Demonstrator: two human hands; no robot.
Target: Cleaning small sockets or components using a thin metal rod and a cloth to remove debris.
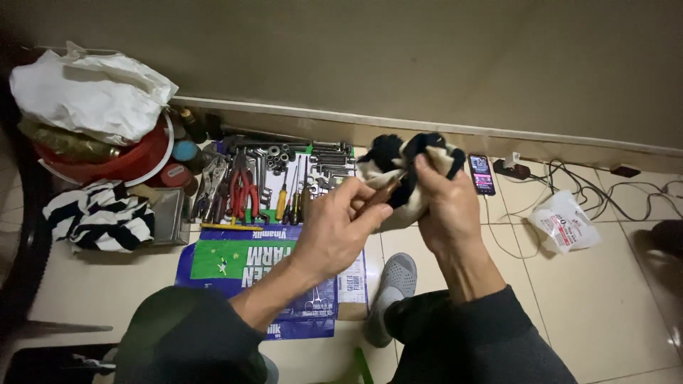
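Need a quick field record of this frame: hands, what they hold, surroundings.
setting: tiled floor by a wall, person seated
left hand: grips a brown-handled tool, its tip buried in the cloth
right hand: bunches a black and white cloth around the tool
tools: pliers and screwdrivers laid out on a printed sheet
right side: phone, cables, white plastic bag
left side: red tub, striped cloth

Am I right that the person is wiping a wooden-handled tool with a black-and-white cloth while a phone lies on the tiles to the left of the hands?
Not quite: the head view shows the phone lying right of the hands, not left. The left hand holds the wooden-handled tool; the right hand wraps the black-and-white cloth around it.
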